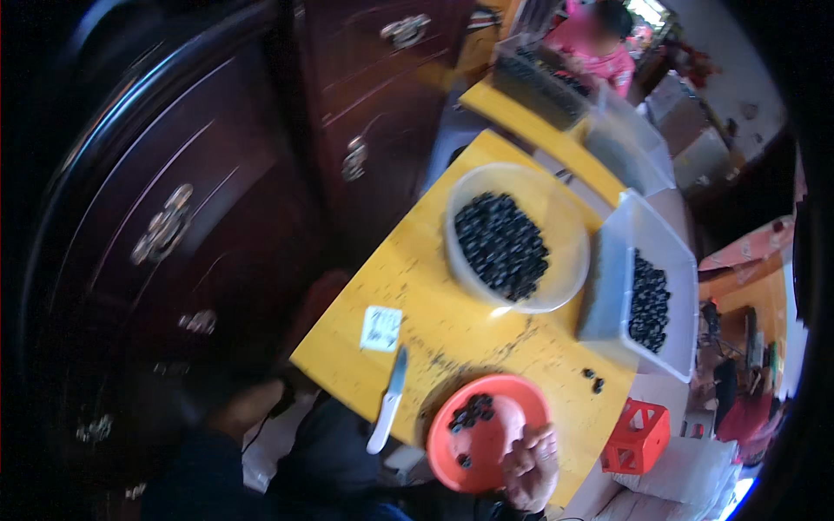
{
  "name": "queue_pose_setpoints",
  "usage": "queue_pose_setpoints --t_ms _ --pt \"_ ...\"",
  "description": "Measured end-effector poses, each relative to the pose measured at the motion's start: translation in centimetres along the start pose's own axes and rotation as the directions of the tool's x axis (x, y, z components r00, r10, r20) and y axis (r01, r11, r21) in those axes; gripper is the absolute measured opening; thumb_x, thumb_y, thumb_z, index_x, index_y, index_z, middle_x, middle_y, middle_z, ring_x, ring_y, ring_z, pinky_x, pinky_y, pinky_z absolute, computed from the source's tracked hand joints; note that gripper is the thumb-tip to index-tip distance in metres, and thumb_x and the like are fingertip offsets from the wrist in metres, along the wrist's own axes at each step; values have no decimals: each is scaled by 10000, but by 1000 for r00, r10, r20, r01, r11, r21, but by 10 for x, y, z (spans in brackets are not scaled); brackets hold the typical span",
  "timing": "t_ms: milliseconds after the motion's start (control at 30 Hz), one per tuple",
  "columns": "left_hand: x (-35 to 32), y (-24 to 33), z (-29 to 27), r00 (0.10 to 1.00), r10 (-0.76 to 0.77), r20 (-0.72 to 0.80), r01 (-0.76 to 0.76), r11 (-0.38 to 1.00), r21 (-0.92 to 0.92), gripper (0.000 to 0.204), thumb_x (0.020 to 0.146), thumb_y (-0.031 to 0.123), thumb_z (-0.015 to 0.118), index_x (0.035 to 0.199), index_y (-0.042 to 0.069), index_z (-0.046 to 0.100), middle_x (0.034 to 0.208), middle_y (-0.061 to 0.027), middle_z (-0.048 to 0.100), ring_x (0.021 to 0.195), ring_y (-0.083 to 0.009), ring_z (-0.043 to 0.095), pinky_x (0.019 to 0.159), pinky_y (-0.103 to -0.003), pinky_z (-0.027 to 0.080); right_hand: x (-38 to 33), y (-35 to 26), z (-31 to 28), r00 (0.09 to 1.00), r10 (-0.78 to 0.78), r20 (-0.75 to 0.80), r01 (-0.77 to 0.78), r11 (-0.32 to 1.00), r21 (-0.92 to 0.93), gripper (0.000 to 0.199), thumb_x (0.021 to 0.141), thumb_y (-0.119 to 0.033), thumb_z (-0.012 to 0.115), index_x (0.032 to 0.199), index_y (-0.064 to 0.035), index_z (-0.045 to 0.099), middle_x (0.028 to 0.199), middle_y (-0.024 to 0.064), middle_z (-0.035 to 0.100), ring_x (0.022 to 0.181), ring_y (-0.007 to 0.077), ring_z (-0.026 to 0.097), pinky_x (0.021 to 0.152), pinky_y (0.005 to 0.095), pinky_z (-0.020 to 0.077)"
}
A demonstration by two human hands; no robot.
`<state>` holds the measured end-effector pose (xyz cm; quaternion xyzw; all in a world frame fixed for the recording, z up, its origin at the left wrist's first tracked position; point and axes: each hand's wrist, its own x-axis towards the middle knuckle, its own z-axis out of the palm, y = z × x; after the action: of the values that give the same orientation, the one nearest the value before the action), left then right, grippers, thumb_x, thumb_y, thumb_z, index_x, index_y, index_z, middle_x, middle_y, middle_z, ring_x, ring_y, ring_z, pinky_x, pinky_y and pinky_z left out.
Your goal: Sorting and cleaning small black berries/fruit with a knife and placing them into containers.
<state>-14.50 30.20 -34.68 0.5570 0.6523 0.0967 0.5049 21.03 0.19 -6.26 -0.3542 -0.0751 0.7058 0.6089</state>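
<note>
My right hand (532, 469) is over the right rim of a red-orange plastic bowl (443, 408), its fingers curled inward. Anything inside those fingers is too small or hidden to make out. Several small dark round pieces (473, 412) lie in the bowl, like the ones in the larger tubs. Low on the left, away from the table top, my left hand (252, 406) shows only in part, dim and blurred, with its fingers hidden. A knife (387, 408) with a white handle rests to the left of the bowl, blade pointing away from me.
On the yellow table (434, 304) stand a round clear tub (565, 252) and a rectangular clear bin (608, 286), both holding dark pieces. A printed card (380, 328) lies near the left edge. Dark wooden drawers (243, 156) rise at left. Across sits a person in pink (599, 65); a red stool (636, 437) stands right.
</note>
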Motion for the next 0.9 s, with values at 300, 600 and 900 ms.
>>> queue_pose_setpoints --t_ms 300,600,900 --pt "-213 -193 21 856 -482 190 512 842 -170 351 900 313 532 1103 56 659 885 -152 687 684 -272 667 564 -411 525 -8 -15 -7 982 -52 183 38 996 78 156 1031 -93 441 1180 -57 471 998 59 477 602 63 388 519 202 385" --pt "-238 -213 10 757 -544 362 646 706 -290 361 902 333 527 1115 71 654 861 -144 689 647 -274 667 541 -416 523 -16 -7 -10 976 -72 206 45 990 133 211 1045 -96 408 1238 -32 461 1005 62 476 623 78 397 538 220 396" --pt "-235 -222 15 639 -531 557 758 555 -341 371 904 353 522 1127 85 649 837 -136 691 609 -276 666 517 -422 521 -9 -4 -11 983 -36 179 0 979 202 262 1070 -149 355 1256 -21 488 1013 65 488 597 80 364 527 224 369"
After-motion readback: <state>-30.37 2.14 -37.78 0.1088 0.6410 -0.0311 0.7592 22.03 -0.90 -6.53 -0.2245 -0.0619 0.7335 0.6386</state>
